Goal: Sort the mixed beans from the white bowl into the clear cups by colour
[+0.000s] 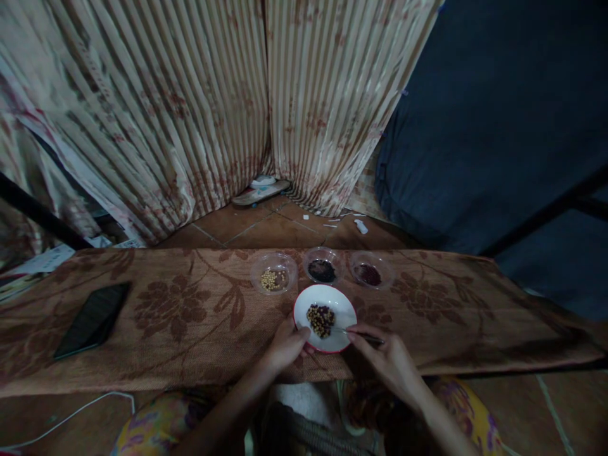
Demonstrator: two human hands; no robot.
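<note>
My left hand (287, 345) grips the left rim of a white plate with a red edge (342, 309), thumb on top. A small heap of mixed yellow and dark beans (321, 320) lies on the plate. In my right hand (380, 351) is a slim metal utensil (340, 330); its tip is in the heap, so its exact kind is unclear. Behind the plate stand three clear plastic bowls: one with yellow beans (272, 280), one with black grains or beans (322, 271), one with dark red beans (368, 274).
A dark tablet or phone (92, 320) lies at the left of the table, which has a brown flowered cloth (190, 354). Striped curtains (209, 114) hang beyond it, with a skateboard (260, 192) on the tiled floor. Dark blue fabric (498, 126) hangs at the right.
</note>
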